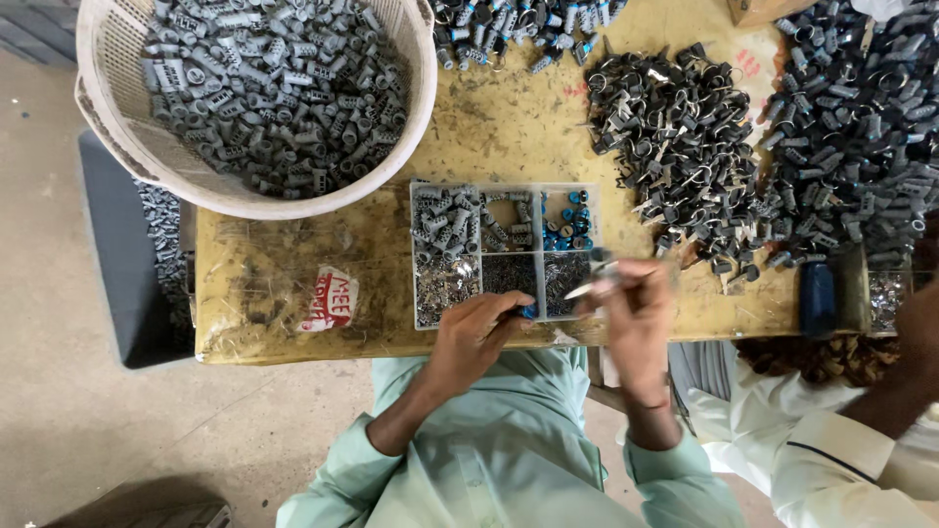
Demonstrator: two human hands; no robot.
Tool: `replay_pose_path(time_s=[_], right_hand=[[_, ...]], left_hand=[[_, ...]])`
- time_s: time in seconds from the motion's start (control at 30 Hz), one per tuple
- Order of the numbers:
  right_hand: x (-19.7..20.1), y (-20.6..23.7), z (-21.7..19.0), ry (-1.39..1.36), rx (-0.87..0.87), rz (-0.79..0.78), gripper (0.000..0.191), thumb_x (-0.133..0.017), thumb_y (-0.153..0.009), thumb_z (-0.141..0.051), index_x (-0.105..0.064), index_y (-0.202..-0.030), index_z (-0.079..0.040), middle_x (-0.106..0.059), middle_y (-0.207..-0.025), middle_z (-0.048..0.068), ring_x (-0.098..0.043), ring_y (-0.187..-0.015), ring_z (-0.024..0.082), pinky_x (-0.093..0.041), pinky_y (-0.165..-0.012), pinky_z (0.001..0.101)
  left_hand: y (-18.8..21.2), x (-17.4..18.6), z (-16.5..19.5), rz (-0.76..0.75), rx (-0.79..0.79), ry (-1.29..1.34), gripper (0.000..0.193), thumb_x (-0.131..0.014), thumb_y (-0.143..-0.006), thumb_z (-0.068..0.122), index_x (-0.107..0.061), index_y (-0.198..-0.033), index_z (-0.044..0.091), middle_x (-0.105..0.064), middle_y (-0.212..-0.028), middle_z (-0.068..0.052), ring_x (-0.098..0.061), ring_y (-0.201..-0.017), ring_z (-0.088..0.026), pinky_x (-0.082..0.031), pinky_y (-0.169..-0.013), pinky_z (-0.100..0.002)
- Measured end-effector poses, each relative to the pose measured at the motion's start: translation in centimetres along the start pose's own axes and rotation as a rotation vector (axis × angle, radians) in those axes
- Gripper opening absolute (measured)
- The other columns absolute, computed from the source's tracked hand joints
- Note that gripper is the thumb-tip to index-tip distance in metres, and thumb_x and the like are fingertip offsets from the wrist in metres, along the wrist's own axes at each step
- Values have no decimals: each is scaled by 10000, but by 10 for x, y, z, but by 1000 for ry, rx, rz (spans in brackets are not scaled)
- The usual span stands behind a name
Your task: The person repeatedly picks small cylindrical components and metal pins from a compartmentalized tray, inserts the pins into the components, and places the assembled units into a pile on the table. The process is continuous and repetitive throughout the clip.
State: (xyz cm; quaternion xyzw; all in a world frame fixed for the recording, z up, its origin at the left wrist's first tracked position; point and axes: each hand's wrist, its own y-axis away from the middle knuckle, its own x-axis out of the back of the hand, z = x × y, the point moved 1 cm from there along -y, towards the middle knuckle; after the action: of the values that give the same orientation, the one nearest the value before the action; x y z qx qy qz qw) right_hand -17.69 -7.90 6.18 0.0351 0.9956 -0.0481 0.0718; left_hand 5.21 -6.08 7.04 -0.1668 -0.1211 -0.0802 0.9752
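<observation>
My left hand (476,332) rests at the near edge of a clear compartment tray (481,250) and pinches a small blue and grey part (528,312). My right hand (634,315) hovers just right of the tray and grips a thin metal tool (593,286) whose tip points left over the tray's lower right compartment. The tray's compartments hold grey plastic pieces, small blue caps (568,221) and tiny metal bits.
A large white basket (117,117) of grey plastic parts overhangs the yellow table (509,127) at top left. Piles of dark assembled parts (685,137) spread across the table's right side. Another person's arm in a white sleeve (841,430) is at the lower right.
</observation>
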Motion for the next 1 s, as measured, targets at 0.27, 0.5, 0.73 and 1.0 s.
replay_pose_path(time_s=[0.27, 0.5, 0.73, 1.0], right_hand=[[-42, 13, -5, 496, 341, -126, 363, -783, -890, 22, -507, -1121, -26, -693, -1042, 143, -697, -836, 142, -553, -691, 255], [-49, 8, -28, 456, 179, -153, 299, -789, -911, 16, -548, -1083, -15, -711, -843, 97, -709, -674, 76, -532, -551, 236], [-61, 4, -67, 731, 389, -312, 249, -772, -881, -3, -628, -1083, -8, -709, -923, 162, -737, -762, 264, -562, -612, 339], [-73, 2, -78, 695, 290, -502, 468, -819, -870, -54, -548, -1248, -4, -682, -931, 141, -694, -678, 266, -538, -574, 371]], left_hand=[[8, 5, 8, 66, 29, -44, 330, -785, -858, -33, -680, -1165, 28, -735, -974, -126, -731, -818, -273, -572, -696, -364], [4, 14, 14, 102, 35, -5, 317, -783, -880, -28, -691, -1177, 34, -756, -1056, -129, -755, -882, -253, -595, -736, -346], [9, 14, 11, 129, 86, 20, 296, -817, -854, 13, -718, -1132, 30, -770, -1030, -121, -769, -895, -231, -610, -759, -335], [15, 13, 9, 121, 242, 208, 262, -768, -892, -1, -734, -1152, 5, -790, -1027, -92, -756, -901, -149, -624, -779, -294]])
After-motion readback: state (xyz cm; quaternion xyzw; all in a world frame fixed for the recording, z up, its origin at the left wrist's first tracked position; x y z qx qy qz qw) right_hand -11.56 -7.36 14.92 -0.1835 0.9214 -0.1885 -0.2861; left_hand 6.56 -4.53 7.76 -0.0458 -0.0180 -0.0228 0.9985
